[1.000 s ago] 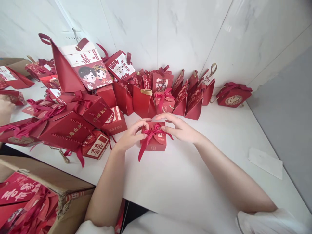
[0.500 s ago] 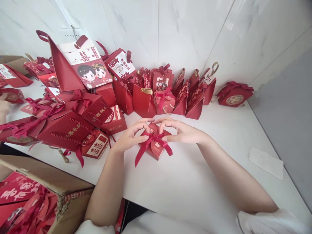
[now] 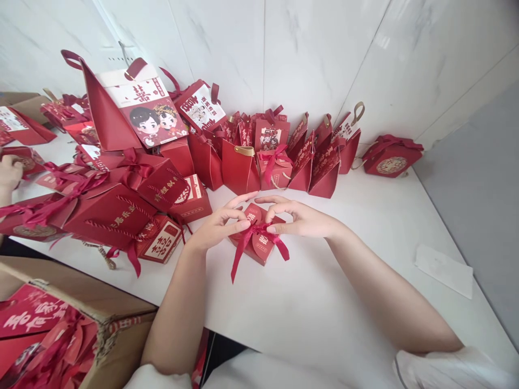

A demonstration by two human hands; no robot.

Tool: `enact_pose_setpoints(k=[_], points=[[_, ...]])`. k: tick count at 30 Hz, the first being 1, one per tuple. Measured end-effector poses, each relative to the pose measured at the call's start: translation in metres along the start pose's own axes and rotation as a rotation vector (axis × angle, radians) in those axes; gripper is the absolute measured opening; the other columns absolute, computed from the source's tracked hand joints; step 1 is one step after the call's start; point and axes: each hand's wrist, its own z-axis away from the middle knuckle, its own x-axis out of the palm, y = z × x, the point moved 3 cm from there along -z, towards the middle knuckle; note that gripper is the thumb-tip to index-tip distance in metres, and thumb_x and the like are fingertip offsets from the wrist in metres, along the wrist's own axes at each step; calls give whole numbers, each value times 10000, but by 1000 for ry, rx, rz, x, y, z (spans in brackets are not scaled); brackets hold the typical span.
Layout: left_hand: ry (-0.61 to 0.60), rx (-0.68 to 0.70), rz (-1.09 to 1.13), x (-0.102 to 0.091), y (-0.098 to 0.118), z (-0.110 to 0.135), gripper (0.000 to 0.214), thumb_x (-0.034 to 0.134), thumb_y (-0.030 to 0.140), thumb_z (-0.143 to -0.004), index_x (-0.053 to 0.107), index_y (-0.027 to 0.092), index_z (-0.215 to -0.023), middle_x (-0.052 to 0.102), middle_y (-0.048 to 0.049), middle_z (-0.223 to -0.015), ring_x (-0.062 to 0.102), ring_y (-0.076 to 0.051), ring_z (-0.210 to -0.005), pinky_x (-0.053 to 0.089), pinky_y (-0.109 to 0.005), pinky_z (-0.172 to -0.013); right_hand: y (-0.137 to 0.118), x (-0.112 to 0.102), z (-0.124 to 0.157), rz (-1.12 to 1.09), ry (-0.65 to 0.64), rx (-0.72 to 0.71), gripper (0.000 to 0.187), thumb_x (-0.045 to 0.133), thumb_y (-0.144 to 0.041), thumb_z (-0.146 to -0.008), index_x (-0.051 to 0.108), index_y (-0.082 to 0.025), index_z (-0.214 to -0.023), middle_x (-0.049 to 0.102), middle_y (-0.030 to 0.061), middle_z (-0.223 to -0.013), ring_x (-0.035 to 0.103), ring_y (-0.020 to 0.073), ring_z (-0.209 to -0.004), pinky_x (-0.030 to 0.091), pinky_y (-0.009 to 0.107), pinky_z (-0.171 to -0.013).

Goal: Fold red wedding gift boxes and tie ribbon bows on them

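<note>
A small red gift box lies on the white table in front of me, gold print on its lid. Over its top runs a dark pink ribbon, tied in a bow with two tails hanging toward me. My left hand pinches the left loop of the bow between thumb and index finger. On the other side my right hand holds the right loop the same way. The remaining fingers of both hands arch over the far edge of the box.
Red gift bags and boxes line the wall. A large pile of ribboned boxes stands on the left. An open cardboard carton with red packaging is at lower left. Another person's hand shows at far left. White paper lies right.
The ribbon tails have shifted a little to the right and hang lower. The bow loops look smaller between my fingertips. At far left, the other person's hand has moved slightly.
</note>
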Motion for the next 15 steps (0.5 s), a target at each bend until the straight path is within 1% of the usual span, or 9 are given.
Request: enact_pose_setpoints(k=[2, 5, 11, 15], points=[[-3, -15, 11, 2, 0, -1, 379, 607, 452, -889, 636, 184, -623, 424, -38, -1526, 437, -331, -1359, 299, -486, -1165, 2, 0, -1, -31, -21, 16, 162, 694, -392, -894, 708, -232, -885, 397, 34, -1519, 309, 261, -1447, 265, 483, -1174], [2, -19, 26, 4, -1, -2, 406, 581, 465, -906, 627, 176, -624, 470, -55, -1486, 469, -322, -1330, 374, -442, -1104, 3, 1, -2, -80, -59, 14, 239, 655, -437, -924, 710, -217, -850, 421, 45, -1506, 313, 257, -1446, 315, 462, -1149], [7, -2, -1, 4, -4, -3, 394, 603, 415, -907, 552, 173, -600, 536, -63, -1393, 438, -305, -1363, 361, -416, -1106, 4, 5, -4, -77, -45, 0, 282, 611, -437, -953, 662, -206, -801, 451, 40, -1476, 368, 243, -1409, 311, 445, -1151], [26, 12, -6, 4, -3, -3, 397, 586, 404, -917, 535, 172, -600, 530, -64, -1400, 452, -300, -1355, 355, -420, -1115, 1, 5, -3, -44, -36, -7, 264, 597, -400, -966, 641, -205, -794, 444, 41, -1474, 379, 232, -1397, 315, 441, -1147]])
